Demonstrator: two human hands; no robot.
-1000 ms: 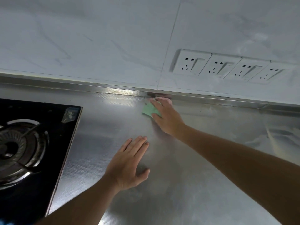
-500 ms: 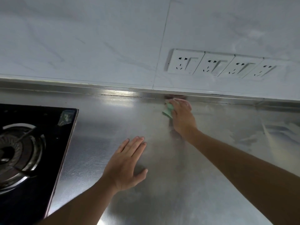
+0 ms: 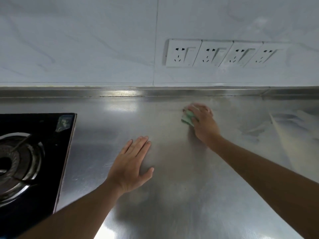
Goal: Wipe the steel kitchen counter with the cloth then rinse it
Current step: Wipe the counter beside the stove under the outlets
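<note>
**Cloth under your right hand, near the counter's back edge**

Your right hand [image 3: 202, 122] presses a small green cloth [image 3: 187, 117] onto the steel counter [image 3: 172, 195], fingers curled over it and blurred. The cloth is bunched into a wad; only its left part shows, poking out past your fingers. What shows runs from near-left to far-right, roughly in line with your fingers, though most of it is hidden, so its full shape cannot be told. It sits on the counter just in front of the raised steel lip [image 3: 120, 93] along the wall, not touching it.

Your left hand [image 3: 131, 165] lies flat on the counter, palm down, fingers together and pointing away from you, thumb spread to the right. It holds nothing and is well apart from the cloth.

The counter is brushed steel with a fine embossed grain, and it reflects light in a bright patch near the lip. To your left a black glass hob [image 3: 51, 152] is set into it, with a round metal burner [image 3: 13, 163] and a worn sticker [image 3: 63, 123] in its far right corner; the sticker's print is unreadable. The wall [image 3: 77, 40] is pale marbled tile with one vertical joint. Four white sockets [image 3: 222, 53] sit in a row on it, above and beyond your right hand, with no readable marking.
</note>
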